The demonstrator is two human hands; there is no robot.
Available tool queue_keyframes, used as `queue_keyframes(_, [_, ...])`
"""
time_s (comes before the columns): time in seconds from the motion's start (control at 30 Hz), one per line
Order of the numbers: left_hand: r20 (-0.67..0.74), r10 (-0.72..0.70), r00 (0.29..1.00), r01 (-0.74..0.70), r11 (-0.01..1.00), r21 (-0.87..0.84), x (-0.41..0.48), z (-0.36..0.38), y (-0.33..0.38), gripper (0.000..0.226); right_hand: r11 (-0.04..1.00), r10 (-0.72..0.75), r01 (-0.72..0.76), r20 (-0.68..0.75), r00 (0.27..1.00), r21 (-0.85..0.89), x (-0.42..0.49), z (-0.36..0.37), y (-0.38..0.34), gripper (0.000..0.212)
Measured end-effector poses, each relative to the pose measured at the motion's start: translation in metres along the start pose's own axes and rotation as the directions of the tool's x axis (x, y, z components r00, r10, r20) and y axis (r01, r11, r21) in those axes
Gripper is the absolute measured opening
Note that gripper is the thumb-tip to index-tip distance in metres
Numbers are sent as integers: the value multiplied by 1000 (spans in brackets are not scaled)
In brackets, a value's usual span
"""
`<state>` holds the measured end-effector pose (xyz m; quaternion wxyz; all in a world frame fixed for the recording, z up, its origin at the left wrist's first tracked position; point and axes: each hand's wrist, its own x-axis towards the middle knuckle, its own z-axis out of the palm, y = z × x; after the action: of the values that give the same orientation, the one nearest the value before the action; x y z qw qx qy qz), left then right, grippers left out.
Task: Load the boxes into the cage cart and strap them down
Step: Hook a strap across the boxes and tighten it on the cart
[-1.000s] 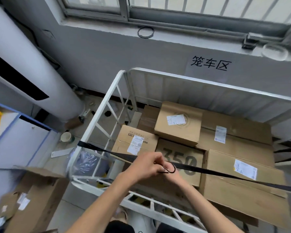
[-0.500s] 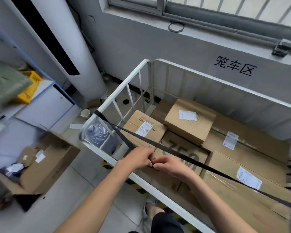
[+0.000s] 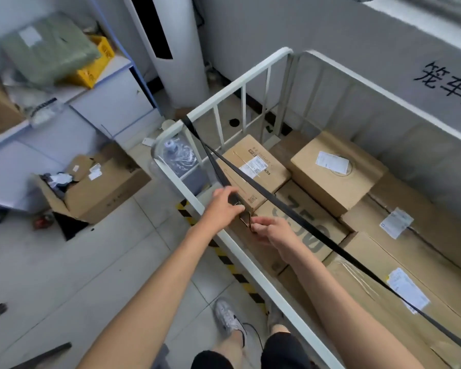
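The strapping step is under way: the boxes [image 3: 330, 179] are sitting in the cage cart [image 3: 250, 267], just beyond both hands. The left hand [image 3: 225, 206] is curling round the black strap [image 3: 317, 233]. The right hand [image 3: 274, 231], just beside it, is pinching the metal buckle [image 3: 246, 221]. The next move likely calls for threading the buckle and pulling the strap taut.

Bare arms, black shorts, pale grey trainers.
The left forearm [image 3: 155, 296] and the right forearm [image 3: 338, 296] are bare from the bottom edge of the view to the wrists, and the left grip [image 3: 225, 206] and right grip [image 3: 274, 233] are bare too. Black shorts [image 3: 285, 352] cover both thighs; the legs below them are bare. The left foot wears a pale grey lace-up trainer [image 3: 228, 319] with a low ankle. The right trainer [image 3: 273, 314], similar in colour, shows only in part.
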<state>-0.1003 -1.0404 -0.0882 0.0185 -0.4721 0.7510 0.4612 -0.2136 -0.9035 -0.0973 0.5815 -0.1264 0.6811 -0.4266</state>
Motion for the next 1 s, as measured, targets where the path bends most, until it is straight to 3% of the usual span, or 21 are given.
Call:
queue_keyframes(0.1, [38,-230,972,233,947,-219,17,12,-4,62,993,40,-48,79,996,106,18,-11,20,20])
queue_keyframes(0.17, [157,-288,945,323,903,-283,33,24,-4,42,990,69,-83,116,991,118,31,-23,38,20])
queue_keyframes(0.23, [228,-282,932,334,913,-233,50,38,-4,10,982,89,-109,133,987,157,42,-37,57,20])
queue_keyframes(0.37, [324,-272,906,272,961,45,75,70,-7,23,982,110,-133,169,979,134,60,-65,92,19])
queue_keyframes(0.43, [354,-275,894,257,961,98,87,82,-8,31,989,111,-127,180,977,80,72,-75,101,16])
queue_keyframes(0.57, [433,-266,861,163,952,260,119,88,-11,24,996,87,-90,173,981,10,100,-79,100,12])
queue_keyframes(0.67, [488,-307,817,29,867,497,137,86,-14,28,994,69,-82,173,982,69,132,-73,97,22])
queue_keyframes(0.8, [506,-361,784,-55,770,636,158,78,-22,47,997,74,-79,299,951,4,167,-61,91,18])
queue_keyframes(1.0, [516,-450,729,-171,610,774,175,73,-34,36,993,112,-111,399,910,-26,190,-34,91,22])
